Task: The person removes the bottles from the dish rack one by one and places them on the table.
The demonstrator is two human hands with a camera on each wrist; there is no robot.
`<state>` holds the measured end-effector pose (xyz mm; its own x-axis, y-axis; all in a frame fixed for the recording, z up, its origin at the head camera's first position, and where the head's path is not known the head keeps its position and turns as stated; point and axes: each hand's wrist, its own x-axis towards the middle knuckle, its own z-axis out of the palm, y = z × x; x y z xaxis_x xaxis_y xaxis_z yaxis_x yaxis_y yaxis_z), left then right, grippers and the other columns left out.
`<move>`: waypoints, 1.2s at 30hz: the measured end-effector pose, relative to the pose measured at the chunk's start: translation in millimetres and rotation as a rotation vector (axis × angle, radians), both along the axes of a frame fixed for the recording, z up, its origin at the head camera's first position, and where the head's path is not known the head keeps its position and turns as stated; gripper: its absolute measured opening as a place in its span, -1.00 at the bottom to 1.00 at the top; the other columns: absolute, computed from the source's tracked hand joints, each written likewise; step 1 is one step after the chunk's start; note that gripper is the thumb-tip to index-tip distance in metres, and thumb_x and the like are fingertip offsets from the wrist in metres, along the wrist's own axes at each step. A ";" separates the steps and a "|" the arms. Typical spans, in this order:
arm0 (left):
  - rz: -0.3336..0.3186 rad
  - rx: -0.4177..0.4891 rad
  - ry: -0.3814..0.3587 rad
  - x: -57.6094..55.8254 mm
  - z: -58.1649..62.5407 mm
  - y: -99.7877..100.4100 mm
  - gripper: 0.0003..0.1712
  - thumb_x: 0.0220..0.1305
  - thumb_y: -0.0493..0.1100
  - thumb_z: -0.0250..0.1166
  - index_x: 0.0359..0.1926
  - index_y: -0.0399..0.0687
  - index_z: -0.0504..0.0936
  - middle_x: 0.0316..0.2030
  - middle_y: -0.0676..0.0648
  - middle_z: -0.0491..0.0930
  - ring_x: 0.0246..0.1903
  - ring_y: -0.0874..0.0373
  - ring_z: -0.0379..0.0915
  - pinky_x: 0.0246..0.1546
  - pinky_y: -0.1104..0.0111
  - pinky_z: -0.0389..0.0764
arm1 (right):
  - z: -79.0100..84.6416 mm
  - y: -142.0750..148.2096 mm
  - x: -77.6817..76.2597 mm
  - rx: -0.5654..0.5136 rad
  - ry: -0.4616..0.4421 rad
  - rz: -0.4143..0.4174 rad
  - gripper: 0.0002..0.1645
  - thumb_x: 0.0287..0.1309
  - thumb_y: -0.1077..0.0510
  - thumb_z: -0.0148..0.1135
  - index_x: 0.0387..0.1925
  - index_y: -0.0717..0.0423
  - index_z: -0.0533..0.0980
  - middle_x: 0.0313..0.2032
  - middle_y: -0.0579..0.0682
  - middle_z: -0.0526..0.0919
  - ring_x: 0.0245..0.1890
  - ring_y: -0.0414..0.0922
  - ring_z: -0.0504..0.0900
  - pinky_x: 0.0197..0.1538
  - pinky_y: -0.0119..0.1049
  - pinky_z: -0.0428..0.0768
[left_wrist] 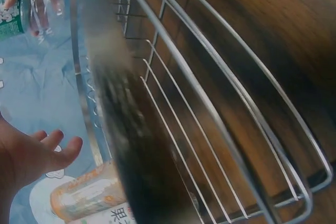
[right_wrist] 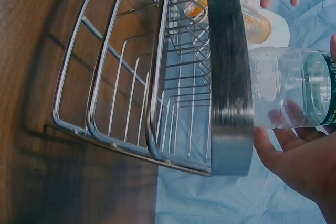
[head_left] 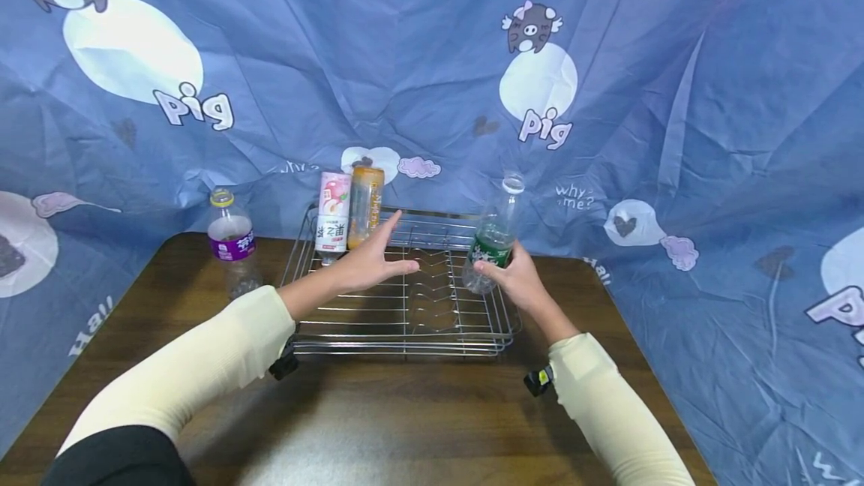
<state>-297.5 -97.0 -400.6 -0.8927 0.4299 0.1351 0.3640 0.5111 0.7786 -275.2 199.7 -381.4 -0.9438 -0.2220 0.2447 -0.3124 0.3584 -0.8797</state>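
My right hand (head_left: 525, 282) grips a clear plastic bottle (head_left: 491, 246) with a green label, thumb in front and fingers behind. The bottle stands nearly upright, leaning a little, over the right end of a wire dish rack (head_left: 405, 335). Whether its base touches the wires I cannot tell. Above the rack's left part my left hand (head_left: 364, 267) is spread, thumb and fingers apart, holding nothing. Just behind it stand a white and pink can (head_left: 334, 208) with peach pictures and an orange, partly see-through container (head_left: 367, 201), both at the rack's back left.
A clear bottle with a purple label (head_left: 232, 247) and yellow neck stands on the wooden table (head_left: 405, 418), left of the rack. Blue cloth (head_left: 418, 58) printed with pigs hangs behind and along the sides. Bent wire dividers (head_left: 432, 276) run through the rack's middle.
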 end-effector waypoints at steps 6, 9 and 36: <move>0.007 -0.011 0.000 2.5 -8.6 -9.8 0.32 0.22 0.27 0.40 0.62 0.02 -0.33 0.56 -0.31 -0.13 0.49 -0.29 -0.06 0.41 -0.21 0.11 | -1.5 2.2 -0.2 -0.017 0.014 -0.004 -0.18 0.13 0.34 0.41 0.33 0.48 0.23 0.15 0.46 0.49 0.14 0.30 0.52 0.27 0.10 0.47; 0.025 -0.029 -0.007 4.5 -12.5 -16.1 0.33 0.21 0.28 0.40 0.62 0.03 -0.33 0.57 -0.29 -0.18 0.48 -0.32 -0.06 0.39 -0.23 0.11 | -2.6 2.2 -1.3 -0.023 0.009 -0.002 -0.16 0.12 0.33 0.41 0.35 0.48 0.21 0.17 0.46 0.48 0.16 0.30 0.51 0.28 0.09 0.46; 0.109 -0.065 0.002 23.3 -36.2 -51.1 0.40 0.11 0.32 0.45 0.62 0.15 -0.36 0.58 -0.29 -0.27 0.50 -0.38 -0.26 0.37 -0.35 -0.06 | -1.0 19.4 -3.2 -0.017 0.020 -0.074 -0.23 0.14 0.35 0.40 0.30 0.50 0.25 0.12 0.45 0.50 0.08 0.20 0.54 0.20 -0.10 0.52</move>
<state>-274.3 -148.1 -436.8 -0.9344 0.3382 0.1122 0.3052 0.5970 0.7420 -278.4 219.1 -382.4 -0.9523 -0.1475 0.2671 -0.3034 0.3663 -0.8796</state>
